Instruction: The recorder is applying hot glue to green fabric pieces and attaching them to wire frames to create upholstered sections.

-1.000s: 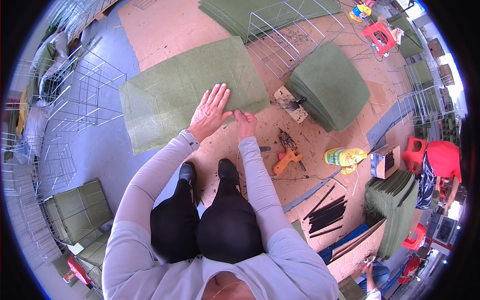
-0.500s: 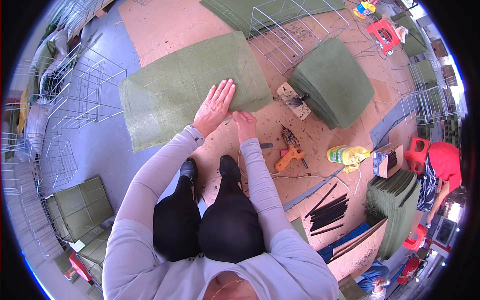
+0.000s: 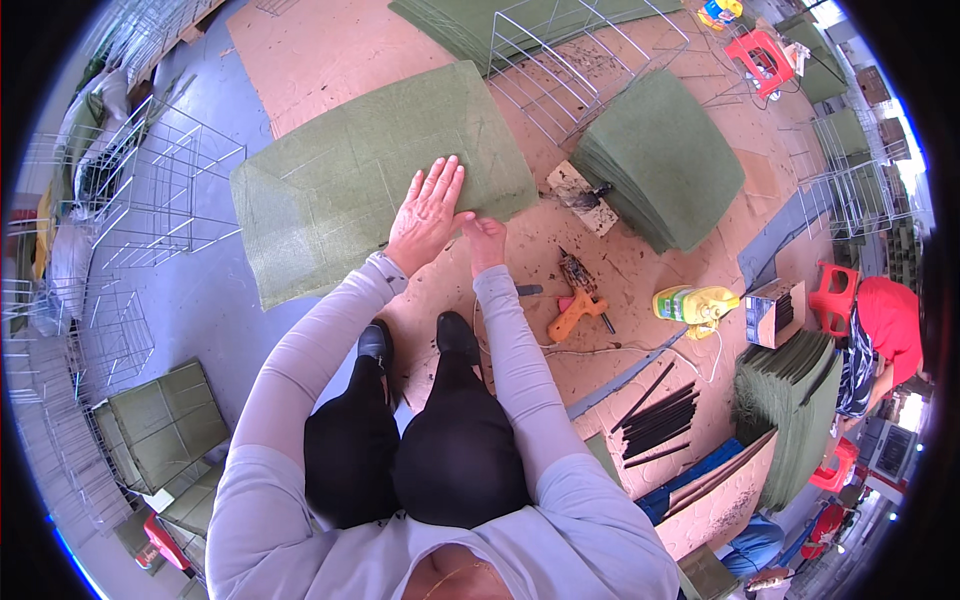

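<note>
A green fabric sheet [image 3: 330, 160] lies before me, with faint straight lines showing through it. My left hand [image 3: 428, 215] rests flat on its near right part, fingers extended and close together. Just right of it, my right hand [image 3: 487, 243] is closed in a pinch at the sheet's near edge; the fingertips are partly hidden. An orange glue gun [image 3: 577, 316] with a dark, dirty front lies on the cardboard to the right of my right hand. Beyond it, a small wooden board [image 3: 583, 200] with a blackened tool on it sits against a stack of green sheets [image 3: 668, 155].
Wire frames [image 3: 575, 65] stand at the far side and wire racks [image 3: 170, 190] at the left. A yellow bottle [image 3: 695, 305], black sticks [image 3: 660, 425] and a small box [image 3: 772, 312] lie right. A person in a red top [image 3: 888, 325] bends at far right.
The view has shifted slightly. My left hand stays flat on the sheet, its thumb now closer to my right hand, which still pinches at the edge.
</note>
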`<state>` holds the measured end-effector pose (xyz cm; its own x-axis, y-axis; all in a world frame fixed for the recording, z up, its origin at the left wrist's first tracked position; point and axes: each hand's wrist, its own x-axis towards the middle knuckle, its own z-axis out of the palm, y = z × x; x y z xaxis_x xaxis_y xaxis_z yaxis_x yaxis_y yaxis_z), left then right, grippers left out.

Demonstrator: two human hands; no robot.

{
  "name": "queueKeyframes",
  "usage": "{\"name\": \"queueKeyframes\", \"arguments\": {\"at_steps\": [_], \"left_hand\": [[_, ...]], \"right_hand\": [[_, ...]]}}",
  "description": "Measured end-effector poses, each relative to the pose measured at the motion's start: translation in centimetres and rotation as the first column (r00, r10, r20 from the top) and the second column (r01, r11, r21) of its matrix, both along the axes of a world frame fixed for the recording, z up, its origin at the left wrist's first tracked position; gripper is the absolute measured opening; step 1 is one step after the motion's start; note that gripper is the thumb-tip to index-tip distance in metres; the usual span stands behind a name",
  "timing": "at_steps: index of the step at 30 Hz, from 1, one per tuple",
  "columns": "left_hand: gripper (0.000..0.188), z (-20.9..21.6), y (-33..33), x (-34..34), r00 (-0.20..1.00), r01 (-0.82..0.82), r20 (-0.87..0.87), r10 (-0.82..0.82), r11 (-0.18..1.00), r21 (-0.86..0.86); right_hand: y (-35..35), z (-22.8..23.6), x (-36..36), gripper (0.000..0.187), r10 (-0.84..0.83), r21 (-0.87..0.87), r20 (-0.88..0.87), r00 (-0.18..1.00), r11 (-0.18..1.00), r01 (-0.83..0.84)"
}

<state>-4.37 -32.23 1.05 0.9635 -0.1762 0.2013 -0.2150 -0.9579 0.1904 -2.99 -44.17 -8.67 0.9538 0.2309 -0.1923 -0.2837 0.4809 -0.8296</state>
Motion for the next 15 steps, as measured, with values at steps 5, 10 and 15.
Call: {"name": "queueKeyframes", "arguments": {"at_steps": [5,10,15], "left_hand": [[0.065,-0.2,-0.3,-0.2,1.000,-0.014,0.000,0.015,0.997,0.080],[0.065,-0.3,-0.2,-0.2,1.000,-0.023,-0.002,0.023,0.996,0.082],[0.065,-0.2,-0.4,-0.3,1.000,-0.023,-0.003,0.023,0.997,0.075]], "right_hand": [[-0.9,1.1,0.3,0.006,0.019,-0.016,-0.016,1.000,1.000,-0.019],[-2.9,1.3,1.0,0.009,-0.097,-0.103,-0.016,0.995,0.990,0.095],[-2.1,1.1,1.0,0.011,-0.170,-0.069,0.009,0.985,0.983,0.171]]}}
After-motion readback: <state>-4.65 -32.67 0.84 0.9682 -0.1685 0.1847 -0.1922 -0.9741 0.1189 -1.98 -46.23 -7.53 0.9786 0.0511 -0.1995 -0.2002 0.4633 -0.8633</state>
